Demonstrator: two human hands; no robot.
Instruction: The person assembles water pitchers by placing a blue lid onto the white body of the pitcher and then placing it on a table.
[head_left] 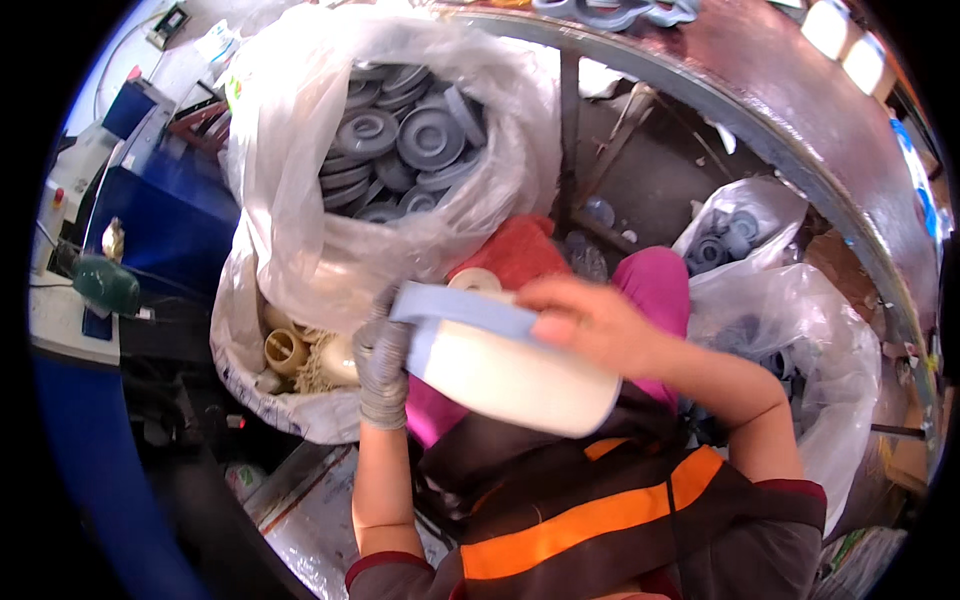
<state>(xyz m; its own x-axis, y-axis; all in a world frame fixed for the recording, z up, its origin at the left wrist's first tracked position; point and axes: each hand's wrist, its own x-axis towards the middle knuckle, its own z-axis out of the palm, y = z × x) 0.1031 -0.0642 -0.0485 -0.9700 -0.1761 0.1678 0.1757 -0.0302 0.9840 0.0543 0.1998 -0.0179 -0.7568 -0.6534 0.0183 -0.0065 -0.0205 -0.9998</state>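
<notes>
Over my lap lies a cream plastic container (515, 380) with a light blue-grey band (470, 312) along its upper side. My left hand (383, 360), in a grey knitted glove, closes round its left end and holds it tilted. My bare right hand (585, 318) is bent against the blue-grey band, thumb and fingers drawn together. Motion blurs those fingers, and whatever they may pinch is too small to make out. Just behind the container, a small cream ring-shaped piece (475, 281) shows next to a red cloth (515, 250).
A big clear bag (285, 150) of grey round lids (430, 137) stands ahead left; a sack (290, 410) with cream parts sits below it. Bags of dark grey parts (725, 240) are at the right. A metal-edged table (760, 90) curves across the far right. Blue machinery (165, 230) stands left.
</notes>
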